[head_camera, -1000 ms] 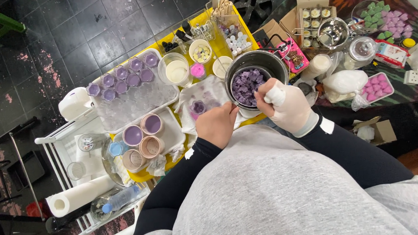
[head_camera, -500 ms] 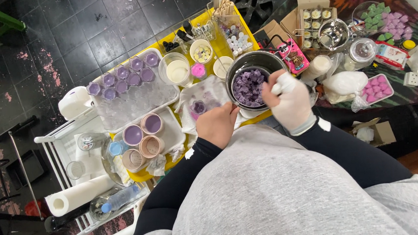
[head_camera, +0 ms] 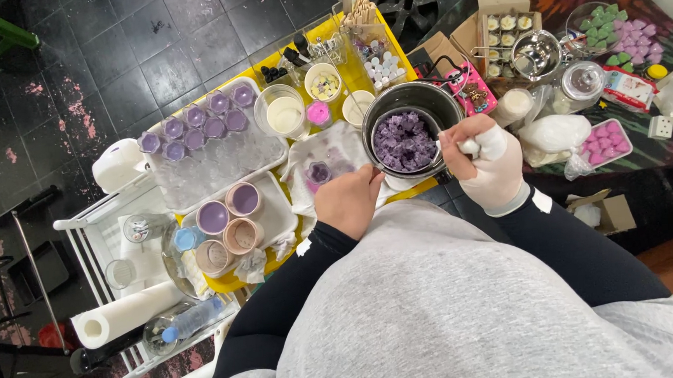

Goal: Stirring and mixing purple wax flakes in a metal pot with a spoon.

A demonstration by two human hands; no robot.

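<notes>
Head view showed the metal pot [head_camera: 417,102] sitting at the near right corner of the yellow table [head_camera: 353,75], filled with crumbled purple wax [head_camera: 402,140]. Your right hand [head_camera: 486,160], in a pale glove, was closed around a small white handle [head_camera: 466,147] at the pot's right rim. Your left hand [head_camera: 349,200] rested bare at the pot's lower left edge, fingers curled; whether it gripped anything you could not tell from this angle. Just left of the pot lay a white cloth [head_camera: 327,154] with a small purple-filled cup [head_camera: 318,172] on it. Farther left, a clear tray [head_camera: 218,161] carried a row of purple candles [head_camera: 193,128] along its far edge, and a white tray [head_camera: 275,208] held round tins [head_camera: 229,215]. To the right, well apart, a pink mould [head_camera: 606,143] and a glass jar [head_camera: 581,82] stood on the dark patterned surface.
</notes>
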